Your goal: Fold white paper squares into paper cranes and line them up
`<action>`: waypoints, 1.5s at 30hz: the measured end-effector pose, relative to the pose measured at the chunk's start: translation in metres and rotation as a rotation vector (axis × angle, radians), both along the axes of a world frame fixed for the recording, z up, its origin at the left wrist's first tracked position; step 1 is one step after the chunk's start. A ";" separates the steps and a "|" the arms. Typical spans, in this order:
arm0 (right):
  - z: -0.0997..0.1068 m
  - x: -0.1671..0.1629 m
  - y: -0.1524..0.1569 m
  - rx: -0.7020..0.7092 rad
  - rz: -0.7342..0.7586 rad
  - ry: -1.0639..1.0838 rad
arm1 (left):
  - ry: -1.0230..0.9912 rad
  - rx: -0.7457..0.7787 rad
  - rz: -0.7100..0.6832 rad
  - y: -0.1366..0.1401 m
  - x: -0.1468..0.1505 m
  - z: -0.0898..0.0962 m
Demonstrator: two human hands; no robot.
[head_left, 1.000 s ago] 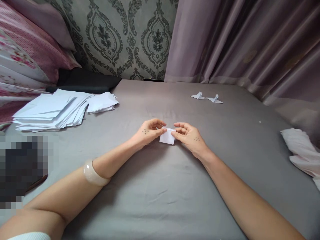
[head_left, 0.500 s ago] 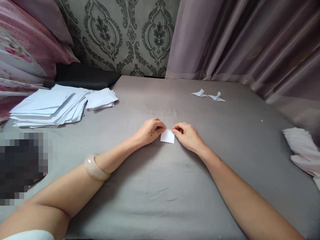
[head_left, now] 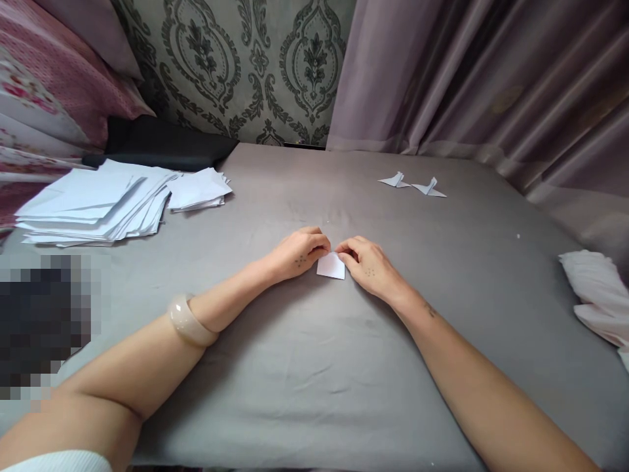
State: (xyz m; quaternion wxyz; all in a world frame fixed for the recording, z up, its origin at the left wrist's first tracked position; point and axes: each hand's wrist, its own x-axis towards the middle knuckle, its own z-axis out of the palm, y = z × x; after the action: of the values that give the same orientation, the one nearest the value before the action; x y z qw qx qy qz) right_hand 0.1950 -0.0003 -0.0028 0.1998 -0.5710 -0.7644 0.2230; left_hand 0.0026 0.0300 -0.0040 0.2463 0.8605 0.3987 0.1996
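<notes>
A small white folded paper square (head_left: 331, 267) lies on the grey cloth in front of me, between my two hands. My left hand (head_left: 302, 252) pinches its far left corner with thumb and fingers. At the far right corner my right hand (head_left: 366, 263) has its thumb and forefinger closed on the paper. The fingertips cover the paper's far edge, so the fold there is partly hidden. A pale bangle (head_left: 190, 321) circles my left forearm.
Stacks of white paper (head_left: 93, 203) and smaller sheets (head_left: 199, 190) lie at the left. Two folded paper birds (head_left: 396, 180) rest at the back right. White crumpled fabric (head_left: 592, 288) is at the right edge, a dark blurred object (head_left: 39, 321) at the left.
Both hands have drawn slightly closer together along the paper's far edge. The whole view has shifted a little.
</notes>
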 end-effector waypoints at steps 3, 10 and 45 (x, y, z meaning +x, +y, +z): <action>-0.001 0.000 0.000 0.015 0.008 -0.021 | 0.016 0.061 -0.061 0.001 -0.002 -0.002; 0.005 -0.003 -0.007 0.036 0.032 -0.113 | 0.044 0.176 -0.152 0.003 -0.005 -0.006; 0.022 -0.014 -0.033 0.146 0.074 -0.456 | 0.588 0.366 -0.324 -0.021 -0.004 0.029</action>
State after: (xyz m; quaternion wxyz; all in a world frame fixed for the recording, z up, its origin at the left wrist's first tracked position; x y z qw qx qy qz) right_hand 0.1811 -0.0338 0.0191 0.0544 -0.5624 -0.8242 0.0394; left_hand -0.0009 0.0089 0.0250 -0.0080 0.9626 0.2692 -0.0296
